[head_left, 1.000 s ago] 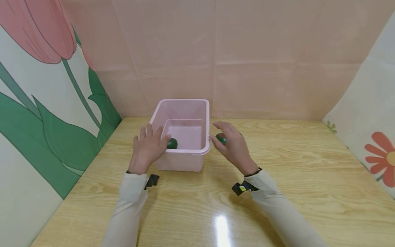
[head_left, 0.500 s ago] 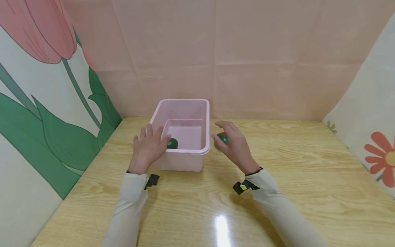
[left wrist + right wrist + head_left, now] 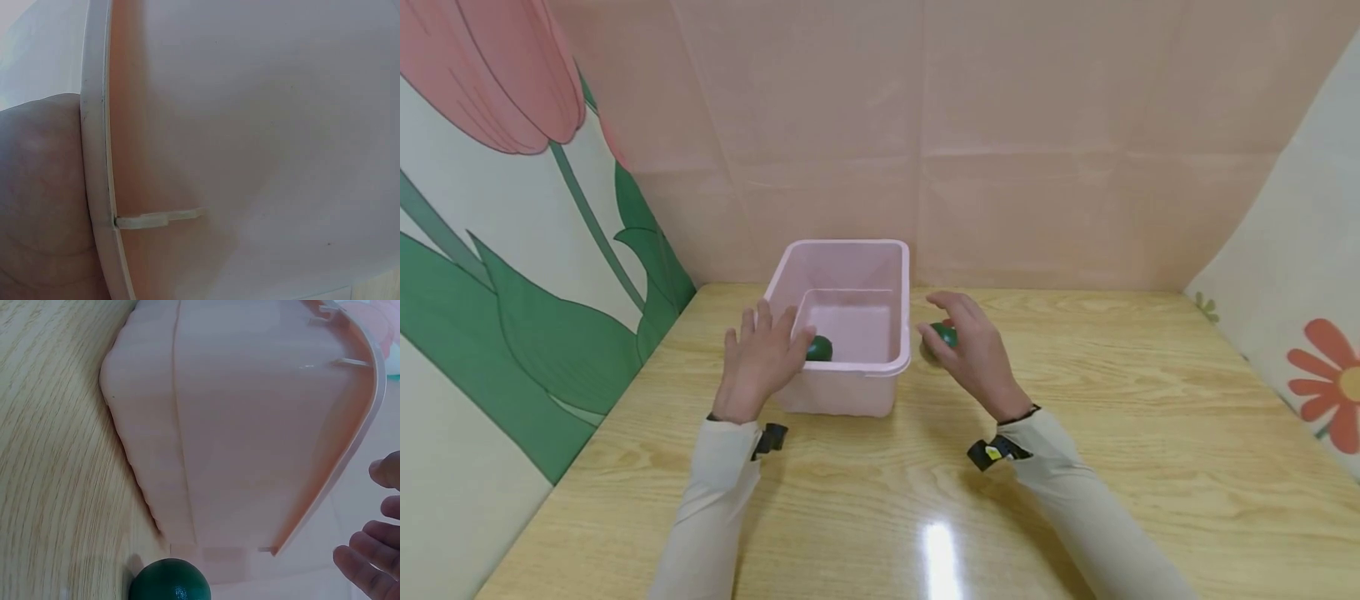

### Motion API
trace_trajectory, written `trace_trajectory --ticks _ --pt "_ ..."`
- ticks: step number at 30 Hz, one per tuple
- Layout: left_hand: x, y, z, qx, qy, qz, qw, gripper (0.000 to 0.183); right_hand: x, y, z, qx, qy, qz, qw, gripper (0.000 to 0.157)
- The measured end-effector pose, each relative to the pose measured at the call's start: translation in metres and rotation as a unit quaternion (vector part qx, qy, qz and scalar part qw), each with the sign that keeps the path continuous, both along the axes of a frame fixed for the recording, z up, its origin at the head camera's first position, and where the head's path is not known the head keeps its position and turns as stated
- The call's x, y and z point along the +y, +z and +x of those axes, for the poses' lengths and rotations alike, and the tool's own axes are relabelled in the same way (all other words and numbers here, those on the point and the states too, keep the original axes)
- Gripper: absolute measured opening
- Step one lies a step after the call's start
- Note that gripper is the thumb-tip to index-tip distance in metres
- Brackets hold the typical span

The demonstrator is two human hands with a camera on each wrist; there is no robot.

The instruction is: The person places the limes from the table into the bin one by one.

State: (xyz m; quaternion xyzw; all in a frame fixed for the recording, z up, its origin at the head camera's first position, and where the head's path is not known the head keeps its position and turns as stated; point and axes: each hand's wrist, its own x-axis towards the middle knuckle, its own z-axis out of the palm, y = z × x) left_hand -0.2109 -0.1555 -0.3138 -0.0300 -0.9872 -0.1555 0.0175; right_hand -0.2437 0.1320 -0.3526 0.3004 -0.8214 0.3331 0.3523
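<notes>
A pale pink plastic bin stands on the table. My left hand rests on its front left rim, fingers spread; in the left wrist view the palm touches the rim from outside. Inside the bin, partly behind my left thumb, lies a dark green round thing. Right of the bin, my right hand hovers with loosely bent fingers over another round green thing with a bit of red. The right wrist view shows this green thing on the table, apart from the fingers.
The wooden table extends to both sides and toward me. A pink cloth backdrop hangs behind the bin. Flower-printed panels stand at the left and right.
My right hand has shifted slightly to the right. The green thing under it has turned: its red patch was facing left and now shows only at the upper edge. My left hand stays put.
</notes>
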Motion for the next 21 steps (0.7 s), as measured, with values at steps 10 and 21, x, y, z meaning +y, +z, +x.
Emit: trace_trajectory --ticks 10,21 --pt "0.0002 -0.0001 -0.0013 0.004 -0.001 0.001 1.0 0.066 0.006 0.0005 -0.0032 -0.006 -0.015 -0.005 1.0 0.04" --pt "-0.0006 -0.0013 -0.0017 0.0 0.001 0.003 1.0 0.066 0.0091 -0.001 -0.0061 -0.011 -0.013 -0.013 1.0 0.039"
